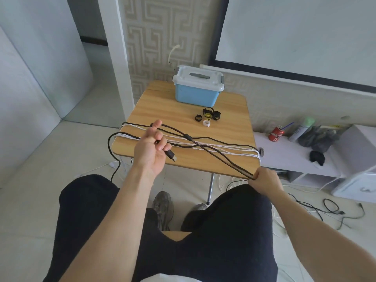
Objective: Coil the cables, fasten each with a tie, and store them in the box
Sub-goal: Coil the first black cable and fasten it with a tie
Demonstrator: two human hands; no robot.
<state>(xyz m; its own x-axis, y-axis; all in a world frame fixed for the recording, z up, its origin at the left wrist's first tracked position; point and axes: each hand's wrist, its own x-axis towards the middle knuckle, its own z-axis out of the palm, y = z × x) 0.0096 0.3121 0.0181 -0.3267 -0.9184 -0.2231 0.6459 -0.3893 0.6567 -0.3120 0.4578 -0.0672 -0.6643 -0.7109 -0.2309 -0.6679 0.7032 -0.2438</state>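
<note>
Black cable point(205, 146) stretched in long loops above the wooden table point(162, 110): we're mid-coil; our left hand point(151, 146) curls around one end near the plug, our right hand point(264, 179) pinches the far bends. Next we'd gather tighter, then reach for the ties point(209, 115) by the blue box point(197, 88), its lid on

Only the red can point(276, 133) on the low white shelf point(289, 153) carries markings — white script along its side, too blurred to read with certainty. Nothing else shows legible text.
</note>
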